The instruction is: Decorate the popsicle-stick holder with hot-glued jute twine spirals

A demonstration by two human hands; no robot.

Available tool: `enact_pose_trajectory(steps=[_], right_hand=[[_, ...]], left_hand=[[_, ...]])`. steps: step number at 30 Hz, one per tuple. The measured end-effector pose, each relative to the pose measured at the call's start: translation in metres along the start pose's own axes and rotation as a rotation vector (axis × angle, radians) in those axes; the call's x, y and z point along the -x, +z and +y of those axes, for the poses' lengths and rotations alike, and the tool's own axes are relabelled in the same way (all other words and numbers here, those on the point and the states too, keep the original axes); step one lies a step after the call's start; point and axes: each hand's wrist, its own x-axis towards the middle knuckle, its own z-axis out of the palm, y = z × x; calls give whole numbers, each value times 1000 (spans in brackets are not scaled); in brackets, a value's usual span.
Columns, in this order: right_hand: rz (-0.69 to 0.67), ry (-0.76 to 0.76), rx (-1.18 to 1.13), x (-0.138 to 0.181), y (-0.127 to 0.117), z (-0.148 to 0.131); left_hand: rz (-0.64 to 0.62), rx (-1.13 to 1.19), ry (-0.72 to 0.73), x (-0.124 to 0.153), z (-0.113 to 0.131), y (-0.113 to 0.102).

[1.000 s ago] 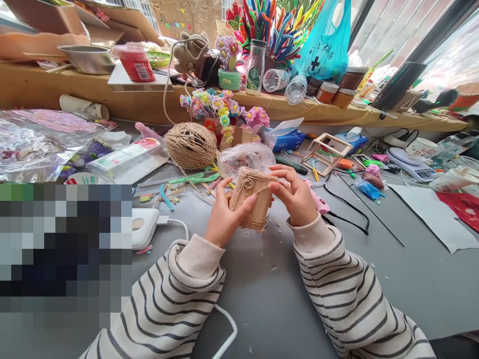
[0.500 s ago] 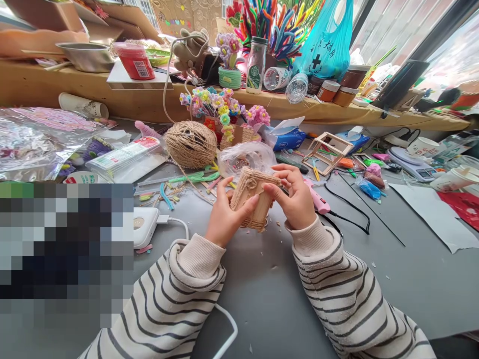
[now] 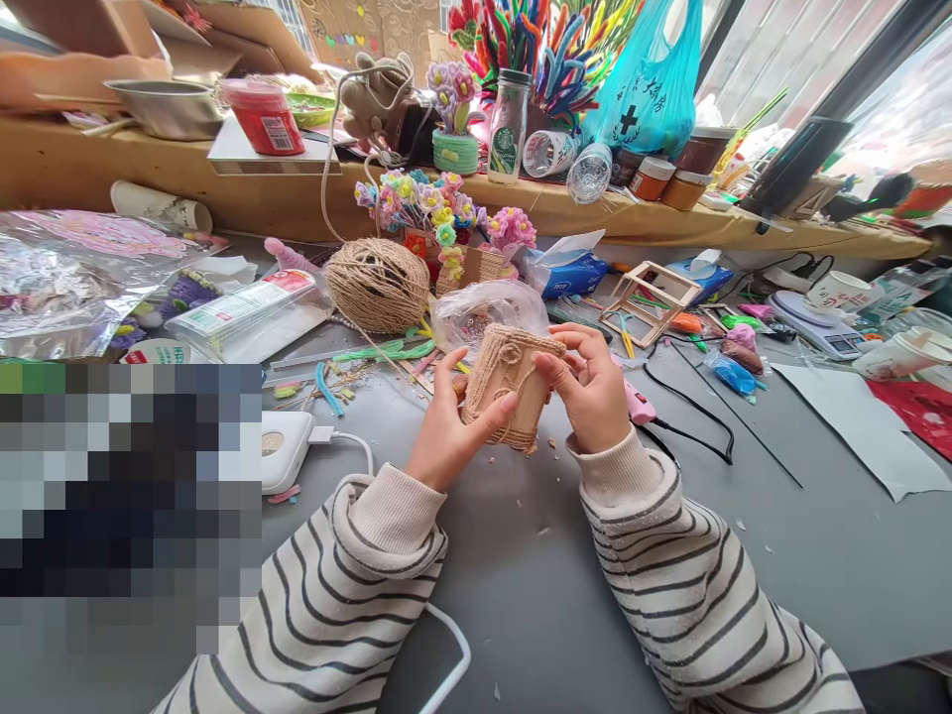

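Between my two hands, a small wooden box (image 3: 530, 409) is held above the grey table, its face edged with twine and bearing coiled twine decoration. My left hand (image 3: 455, 428) grips its left side, thumb on the face. At the upper right edge, my right hand (image 3: 593, 392) pinches the box with thumb and fingers. The box's far side and some fingertips are hidden. A ball of jute twine (image 3: 378, 285) lies behind my left hand, a strand trailing toward the box. Just beyond the box sits a clear plastic bag (image 3: 487, 307).
A pink glue gun (image 3: 640, 405) lies by my right hand, its black cord curving right. A white device (image 3: 287, 448) with a cable is at left. Behind stand pipe-cleaner flowers (image 3: 435, 203), a wooden frame (image 3: 651, 302) and a cluttered shelf (image 3: 297, 203). White paper (image 3: 855, 426) lies right.
The box has been tilted so that its face turns more toward me, showing more of the coiled twine. Both hands keep their hold and have shifted only slightly.
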Motion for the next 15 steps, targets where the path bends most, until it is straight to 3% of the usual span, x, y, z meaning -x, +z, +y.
enact_pose_trajectory(steps=[15], right_hand=[[7, -16, 31, 2, 3, 3]], left_hand=[[5, -122, -7, 1, -2, -1]])
